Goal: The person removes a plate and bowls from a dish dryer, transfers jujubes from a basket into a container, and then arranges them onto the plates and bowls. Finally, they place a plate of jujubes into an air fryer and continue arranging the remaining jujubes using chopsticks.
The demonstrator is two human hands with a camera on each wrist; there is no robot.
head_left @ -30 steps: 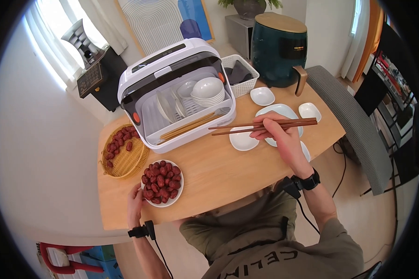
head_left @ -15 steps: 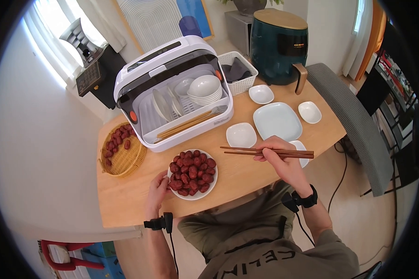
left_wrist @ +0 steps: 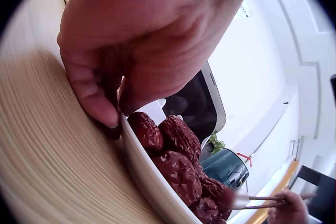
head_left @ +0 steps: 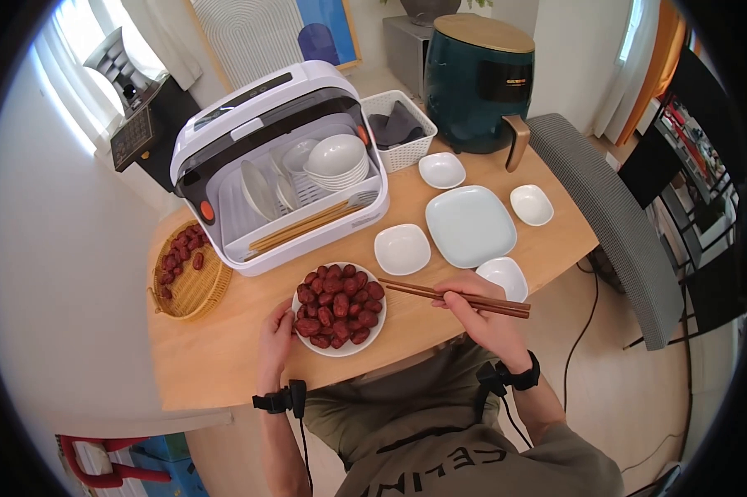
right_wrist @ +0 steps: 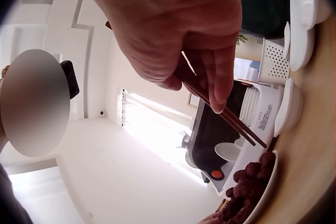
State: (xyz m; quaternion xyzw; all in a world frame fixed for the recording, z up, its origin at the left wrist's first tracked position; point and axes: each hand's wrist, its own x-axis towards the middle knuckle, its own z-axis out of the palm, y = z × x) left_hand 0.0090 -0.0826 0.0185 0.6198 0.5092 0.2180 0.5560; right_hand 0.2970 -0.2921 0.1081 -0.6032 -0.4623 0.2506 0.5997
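Observation:
A white plate [left_wrist: 149,179] heaped with dried red dates [head_left: 339,305] stands near the table's front edge. My left hand [head_left: 277,338] pinches the plate's left rim between thumb and fingers, as the left wrist view shows close up. In my right hand [head_left: 483,319] is a pair of brown wooden chopsticks [head_left: 465,300], their tips pointing left, right by the dates at the plate's right side. Nothing shows between the tips [right_wrist: 260,144] in the right wrist view. To the right lie a pale blue square plate [head_left: 471,226] and small white dishes [head_left: 402,249] around it.
A white dish cabinet [head_left: 307,244] with bowls, plates and chopsticks stands behind. Left of it sits a woven basket [head_left: 193,286] with several dates. A white basket [head_left: 402,156] holding dark cloth and a green air fryer [head_left: 479,91] stand at the back.
My left hand has brought the plate of dates rightward along the front of the table. My right hand has come back from over the blue plate, bringing the chopsticks down beside the dates.

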